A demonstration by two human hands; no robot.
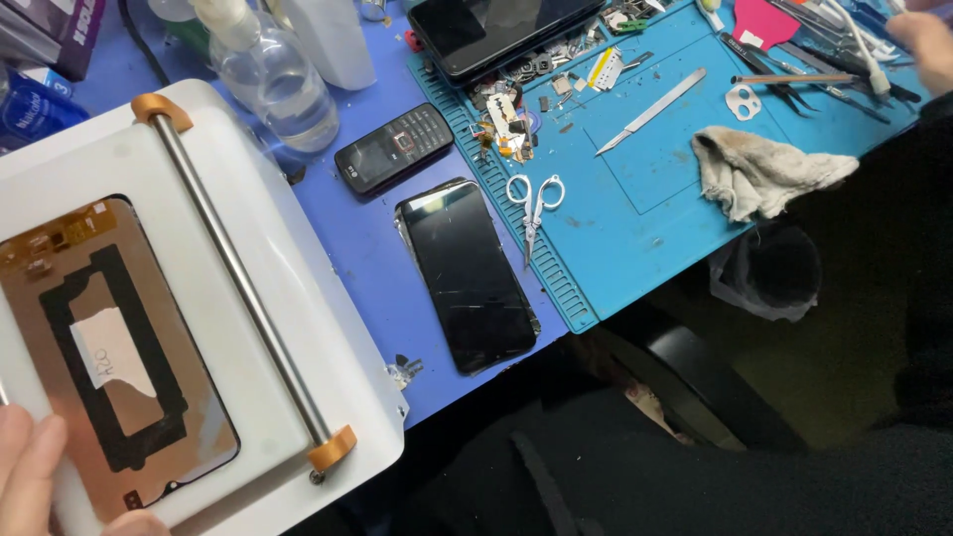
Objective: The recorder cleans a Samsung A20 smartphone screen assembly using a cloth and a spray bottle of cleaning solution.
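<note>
Open room is found on the blue mat [655, 189] between the scissors [534, 203] and the grey cloth [759, 169]. The passage toward the white machine [298, 328] is narrowed by the black phone screen [467, 273], and the far edge is blocked by bottles [273, 79].

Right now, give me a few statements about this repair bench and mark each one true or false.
1. The left hand rests at the phone display panel on the white machine. True.
2. The small scissors lie on the white machine. False: they lie on the blue work mat.
3. The black smartphone lies face up on the table. True.
4. The right hand holds the grey cloth. False: the cloth lies apart from it.
</note>
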